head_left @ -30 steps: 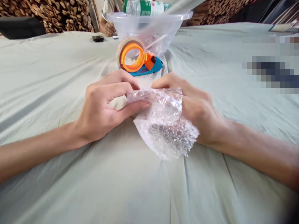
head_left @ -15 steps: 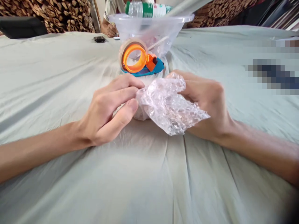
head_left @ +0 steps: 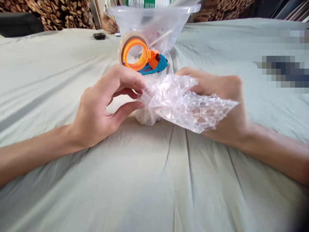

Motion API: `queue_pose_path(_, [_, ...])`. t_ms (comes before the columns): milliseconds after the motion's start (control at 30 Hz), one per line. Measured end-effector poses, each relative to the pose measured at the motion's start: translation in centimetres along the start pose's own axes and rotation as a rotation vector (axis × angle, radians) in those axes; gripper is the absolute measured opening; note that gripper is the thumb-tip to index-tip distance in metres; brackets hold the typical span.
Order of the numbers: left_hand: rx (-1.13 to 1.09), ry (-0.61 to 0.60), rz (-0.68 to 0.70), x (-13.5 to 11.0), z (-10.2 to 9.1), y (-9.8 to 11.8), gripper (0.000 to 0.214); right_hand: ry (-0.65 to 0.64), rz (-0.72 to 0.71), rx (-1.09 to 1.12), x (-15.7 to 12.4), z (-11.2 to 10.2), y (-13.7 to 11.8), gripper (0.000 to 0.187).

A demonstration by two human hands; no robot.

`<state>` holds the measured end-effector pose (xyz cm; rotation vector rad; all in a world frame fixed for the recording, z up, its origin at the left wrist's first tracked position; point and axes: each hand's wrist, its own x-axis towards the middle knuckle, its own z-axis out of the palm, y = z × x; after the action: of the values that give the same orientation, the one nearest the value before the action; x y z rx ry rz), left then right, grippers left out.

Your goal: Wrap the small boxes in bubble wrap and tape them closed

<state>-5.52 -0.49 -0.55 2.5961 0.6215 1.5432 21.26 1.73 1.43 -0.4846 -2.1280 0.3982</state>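
Observation:
A crumpled bundle of clear bubble wrap rests on the cloth between my hands, with a loose flap sticking out to the right. My left hand pinches its left end between thumb and fingers. Behind the flap is my right hand, curled against the right side of the wrap; its fingertips are mostly hidden. Whatever lies inside the wrap cannot be made out. Just beyond stands an orange and blue tape dispenser carrying a roll of tape.
A clear plastic tub stands behind the dispenser, with a green-labelled bottle across its top. A small black object lies to its left, near another person's hand. Greyish cloth with creases covers the table.
My left thumb and fingers have closed into a pinch on the wrap's left end. The flap has swung out to the right, and my right hand has shifted slightly right.

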Motion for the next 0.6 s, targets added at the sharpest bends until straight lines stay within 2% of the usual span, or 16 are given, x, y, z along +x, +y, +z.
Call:
queue_pose_path(100, [-0.012,0.077,0.002,0.2,0.0,-0.2,0.026,0.000,0.044,0.057,0.1,0.1,-0.1,0.025])
queue_pose_path(167, [0.069,0.097,0.042,0.4,-0.1,0.1,0.018,0.011,0.049,0.055,0.2,0.2,-0.2,0.026])
queue_pose_path(233, [0.185,0.037,0.112,0.5,-0.3,0.7,0.016,0.019,0.035,0.024,0.2,0.2,-0.3,0.026])
queue_pose_path(300, [0.265,-0.034,0.130,0.5,-0.5,1.4,0.022,0.010,0.035,-0.005,0.2,0.2,-0.3,0.024])
queue_pose_path(433, [0.268,-0.108,0.075,0.2,-1.4,1.9,0.028,-0.033,0.033,0.017,-0.1,-0.2,0.0,0.024])
queue_pose_path(600, [0.251,-0.216,0.141,0.1,-2.0,1.7,0.033,-0.003,0.037,0.023,-0.4,-0.6,0.0,0.028])
